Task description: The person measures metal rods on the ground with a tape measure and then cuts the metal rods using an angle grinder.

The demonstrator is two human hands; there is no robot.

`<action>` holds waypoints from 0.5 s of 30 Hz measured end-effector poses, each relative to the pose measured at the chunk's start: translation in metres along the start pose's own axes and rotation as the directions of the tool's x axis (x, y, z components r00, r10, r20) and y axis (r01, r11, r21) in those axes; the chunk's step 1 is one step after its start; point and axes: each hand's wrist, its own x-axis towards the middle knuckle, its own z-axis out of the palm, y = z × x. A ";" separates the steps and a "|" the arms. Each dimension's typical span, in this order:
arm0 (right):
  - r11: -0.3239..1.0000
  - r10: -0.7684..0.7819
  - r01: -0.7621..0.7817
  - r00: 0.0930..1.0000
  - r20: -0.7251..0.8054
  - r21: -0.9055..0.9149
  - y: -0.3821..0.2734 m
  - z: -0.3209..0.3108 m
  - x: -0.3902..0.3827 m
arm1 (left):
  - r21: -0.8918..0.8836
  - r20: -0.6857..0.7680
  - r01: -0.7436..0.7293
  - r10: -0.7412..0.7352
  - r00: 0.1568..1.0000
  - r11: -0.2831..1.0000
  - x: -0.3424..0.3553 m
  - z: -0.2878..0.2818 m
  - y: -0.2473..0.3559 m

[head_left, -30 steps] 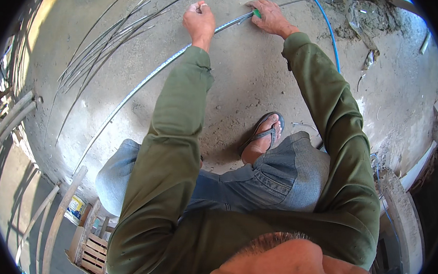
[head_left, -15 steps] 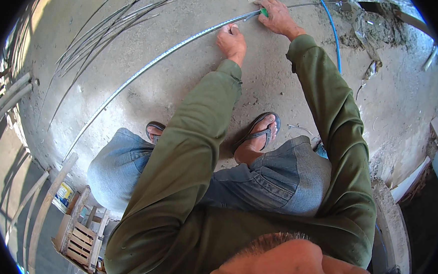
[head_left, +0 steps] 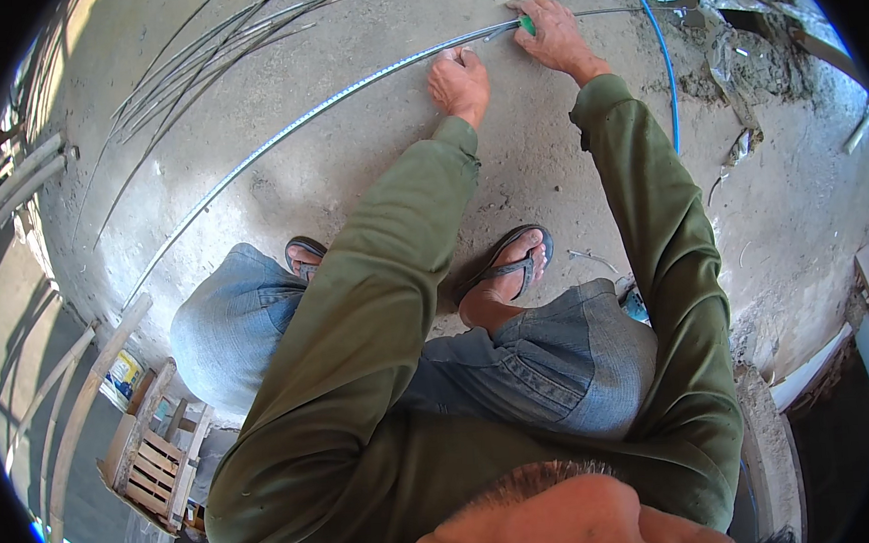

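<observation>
A long white measuring tape (head_left: 297, 121) stretches alongside a thin steel rod on the concrete floor, curving in the fisheye from lower left up to my right hand. My right hand (head_left: 555, 40) is closed round the green tape case (head_left: 527, 26) and the rod beside it, with the rod's end running on past it to the right. My left hand (head_left: 458, 83) is pinched on a small pale piece, too small to identify clearly, just below the tape and left of my right hand.
Several loose thin rods (head_left: 213, 61) lie at upper left. A blue hose (head_left: 668, 78) runs down the right side, beside debris (head_left: 731, 74). Poles (head_left: 76, 423) and a wooden crate (head_left: 158, 468) stand at lower left. My sandalled feet (head_left: 514, 262) are below my hands.
My left hand has moved right and down from above the tape to just below it, nearer my right hand. My right hand shifted slightly right, still on the tape case.
</observation>
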 end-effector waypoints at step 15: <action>1.000 -0.008 0.008 1.000 0.017 0.009 -0.004 -0.003 -0.003 | -0.079 -0.144 0.032 -0.043 0.989 0.996 -0.006 0.013 0.005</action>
